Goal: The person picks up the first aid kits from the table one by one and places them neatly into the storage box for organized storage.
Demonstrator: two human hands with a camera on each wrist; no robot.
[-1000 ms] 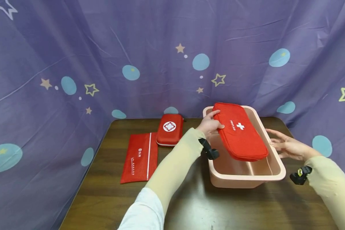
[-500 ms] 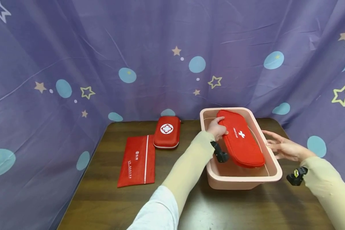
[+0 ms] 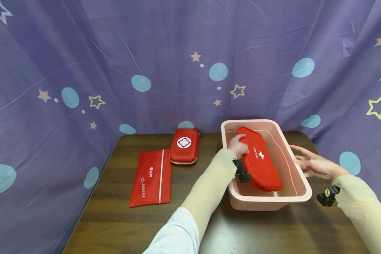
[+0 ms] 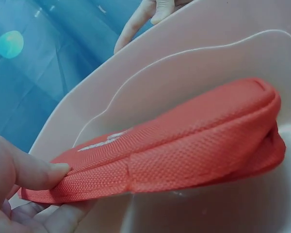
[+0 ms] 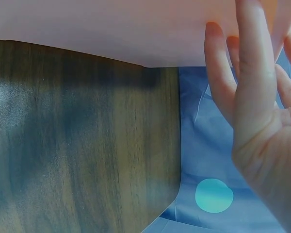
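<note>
Inside the pink plastic tub [image 3: 260, 204], a soft red first aid pouch [image 3: 262, 169] with a white cross lies at a slant. My left hand [image 3: 237, 146] pinches its left edge, thumb on top and fingers beneath, as the left wrist view shows close up on the pouch [image 4: 184, 141]. At the tub's right side, my right hand [image 3: 319, 164] touches the outer wall near the rim with fairly straight fingers. The right wrist view shows these fingers [image 5: 254, 73] against the tub wall [image 5: 111, 34].
Left of the tub, a red hard case [image 3: 184, 152] with a round white emblem lies on the wooden table [image 3: 114, 225]. Beside it is a flat red pouch [image 3: 149, 187] with a white stripe. A patterned purple curtain [image 3: 165, 46] hangs behind the table.
My left hand has lowered the first aid pouch from above the rim down into the tub and slightly left. The right hand stays at the tub's side. The head view has shifted slightly.
</note>
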